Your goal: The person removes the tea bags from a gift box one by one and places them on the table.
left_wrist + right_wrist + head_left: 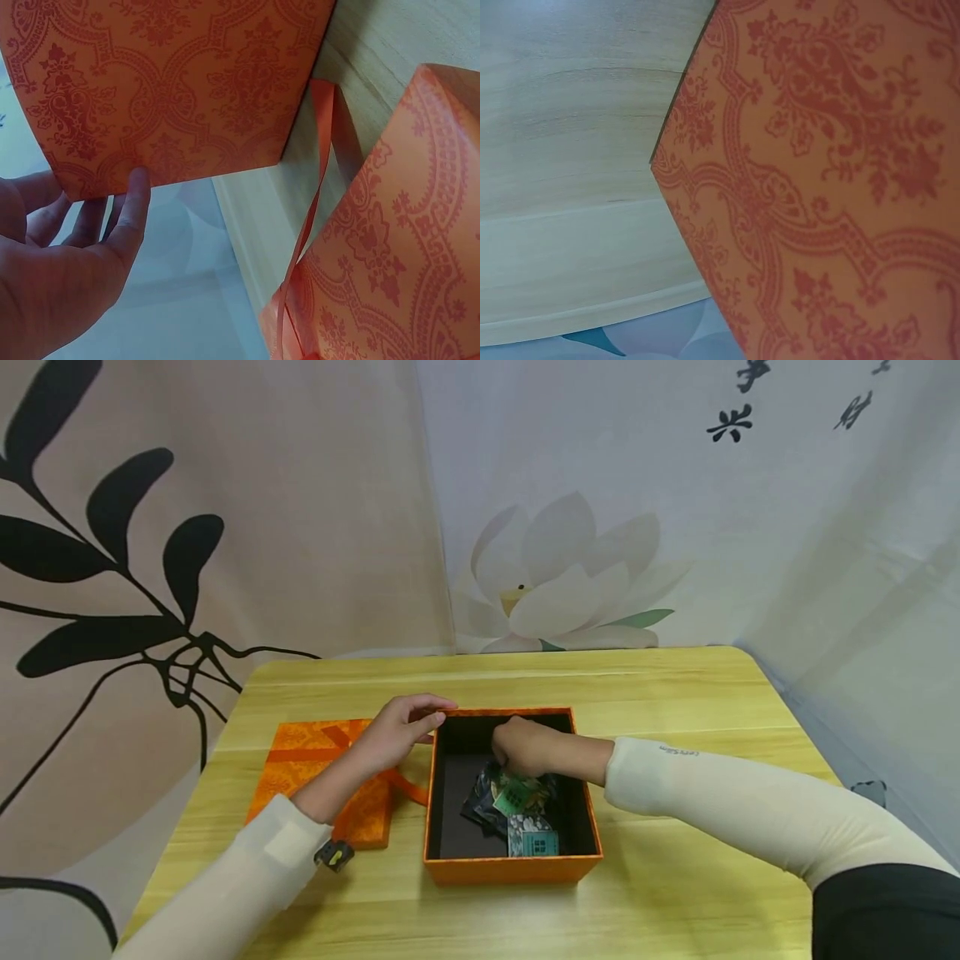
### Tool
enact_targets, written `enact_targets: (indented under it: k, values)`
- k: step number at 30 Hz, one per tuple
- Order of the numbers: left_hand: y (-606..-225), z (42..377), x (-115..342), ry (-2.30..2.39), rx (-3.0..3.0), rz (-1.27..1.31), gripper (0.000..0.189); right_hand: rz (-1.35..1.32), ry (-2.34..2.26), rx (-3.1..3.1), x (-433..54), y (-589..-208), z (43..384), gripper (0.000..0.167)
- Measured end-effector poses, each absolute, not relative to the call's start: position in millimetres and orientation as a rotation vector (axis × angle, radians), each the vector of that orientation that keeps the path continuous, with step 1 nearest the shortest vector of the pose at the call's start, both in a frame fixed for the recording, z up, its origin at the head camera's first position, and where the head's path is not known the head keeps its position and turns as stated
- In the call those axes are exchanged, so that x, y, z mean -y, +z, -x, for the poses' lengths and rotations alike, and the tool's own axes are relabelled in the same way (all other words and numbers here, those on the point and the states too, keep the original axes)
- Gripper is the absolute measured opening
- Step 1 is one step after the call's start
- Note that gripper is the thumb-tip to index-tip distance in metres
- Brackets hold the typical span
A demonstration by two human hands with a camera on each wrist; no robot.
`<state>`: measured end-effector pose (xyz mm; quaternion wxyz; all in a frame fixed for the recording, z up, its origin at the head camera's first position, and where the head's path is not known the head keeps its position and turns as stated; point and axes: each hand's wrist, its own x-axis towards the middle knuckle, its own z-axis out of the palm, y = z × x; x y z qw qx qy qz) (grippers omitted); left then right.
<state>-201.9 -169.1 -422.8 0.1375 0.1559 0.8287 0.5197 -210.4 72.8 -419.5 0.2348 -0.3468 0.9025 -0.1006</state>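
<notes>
An open orange box point(513, 870) with a dark inside stands on the table. Several small, glossy packets point(534, 827), some with green labels, lie at its bottom. My left hand point(402, 727) holds the box's far left corner. In the left wrist view, the thumb of the left hand point(71, 262) presses on the patterned side, and the other fingers go round the edge. My right hand point(525, 747) reaches down inside the box with bent fingers, right over the packets. Its fingertips are hidden, and the right wrist view shows only the box's outer wall point(840, 172).
An orange patterned lid point(300, 760) with a ribbon lies left of the box, partly under my left forearm. An orange ribbon point(322, 127) runs between the lid and the box. The wooden table point(675, 693) ends at a printed curtain point(337, 527) behind.
</notes>
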Motion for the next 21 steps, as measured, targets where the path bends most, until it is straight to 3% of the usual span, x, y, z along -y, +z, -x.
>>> enact_targets:
  k: [3, 10, 16, 21]
  values:
    - [-423.7, 202.1, 169.0, 1.502, -2.405, -0.465, 0.034, 0.959, -0.300, -2.481, -75.7, -416.0, 208.9, 0.056]
    - [-423.2, 201.1, 169.3, 1.514, -2.402, -0.469, 0.033, 0.939, -0.374, -2.413, -81.1, -410.1, 209.7, 0.010]
    - [-422.8, 200.6, 169.1, 1.522, -2.394, -0.479, 0.033, 0.567, -0.749, -2.040, -85.5, -411.5, 217.2, 0.004]
    - [-421.8, 201.6, 169.2, 1.517, -2.396, -0.478, 0.035, 0.321, -0.878, -1.846, -86.8, -413.5, 224.1, 0.014]
